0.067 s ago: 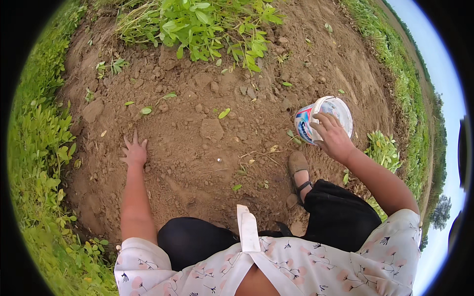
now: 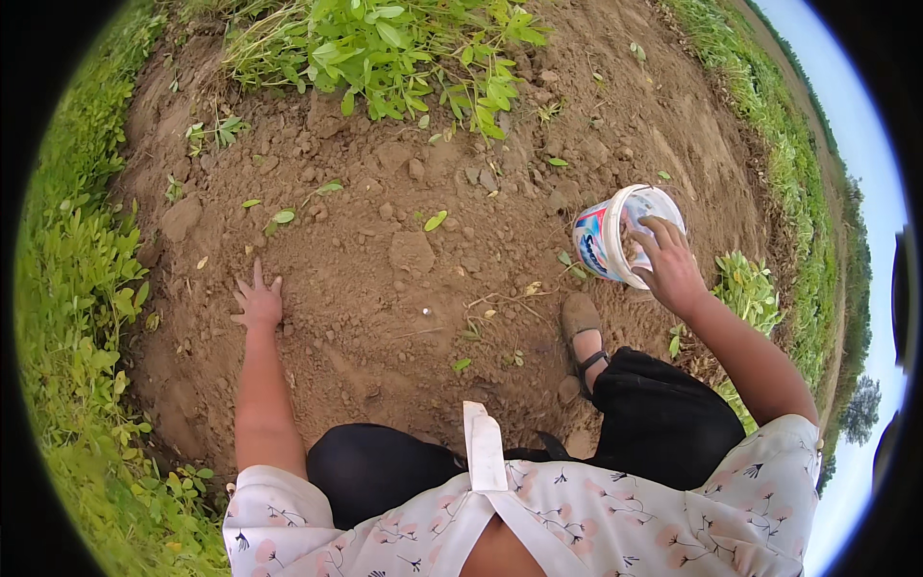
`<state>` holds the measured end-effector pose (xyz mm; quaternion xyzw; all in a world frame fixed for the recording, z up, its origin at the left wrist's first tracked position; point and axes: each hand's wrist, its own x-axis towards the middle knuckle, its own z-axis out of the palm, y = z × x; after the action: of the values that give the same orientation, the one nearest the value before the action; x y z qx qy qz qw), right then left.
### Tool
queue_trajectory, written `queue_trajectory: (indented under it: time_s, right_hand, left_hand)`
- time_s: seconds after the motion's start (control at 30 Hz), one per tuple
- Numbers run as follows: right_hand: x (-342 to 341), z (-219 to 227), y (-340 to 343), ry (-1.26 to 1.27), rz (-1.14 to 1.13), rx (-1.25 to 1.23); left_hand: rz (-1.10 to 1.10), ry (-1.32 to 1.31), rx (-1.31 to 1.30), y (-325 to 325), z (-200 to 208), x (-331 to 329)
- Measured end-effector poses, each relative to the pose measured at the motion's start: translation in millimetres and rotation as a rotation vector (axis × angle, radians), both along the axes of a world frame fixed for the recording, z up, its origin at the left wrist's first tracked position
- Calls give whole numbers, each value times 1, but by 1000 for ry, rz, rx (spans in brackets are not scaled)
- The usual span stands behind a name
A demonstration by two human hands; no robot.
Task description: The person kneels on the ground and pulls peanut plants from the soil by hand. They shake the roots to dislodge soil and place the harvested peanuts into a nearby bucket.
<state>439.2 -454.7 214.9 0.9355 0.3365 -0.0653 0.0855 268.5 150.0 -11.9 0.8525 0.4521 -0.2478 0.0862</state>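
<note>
My left hand [image 2: 259, 301] rests on the brown soil [image 2: 356, 288] with its fingers spread. At the right, a small white plastic bucket [image 2: 593, 246] with a blue and red printed wall leans on the ground, its round mouth turned partly toward me. Over that mouth is my right hand [image 2: 669, 266], fingers apart and slightly bent, with nothing seen in it. Whether those fingertips touch the inside of the bucket I cannot tell. The bucket's contents are mostly hidden behind the hand.
A leafy green plant heap [image 2: 404, 53] lies ahead. Loose leaves, clods and a tiny white object [image 2: 427, 312] dot the soil. My sandalled foot [image 2: 583, 332] stands just below the bucket. Dense green plants [image 2: 77, 317] border the left, and another green strip [image 2: 803, 183] runs along the right.
My right hand has shifted slightly right, from the bucket's near rim to over its mouth. The bucket has tipped a little. My left hand has hardly moved.
</note>
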Motion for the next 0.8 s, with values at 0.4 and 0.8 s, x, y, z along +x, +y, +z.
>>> queue_trajectory:
  time_s: [0.4, 0.8]
  right_hand:
    - [-17, -102, -123, 678, -1607, 1384]
    - [51, -121, -120, 406, -1507, 1277]
  left_hand:
    - [-7, -624, -137, -6, -29, -31]
    - [-236, -584, -481, -102, 52, 20]
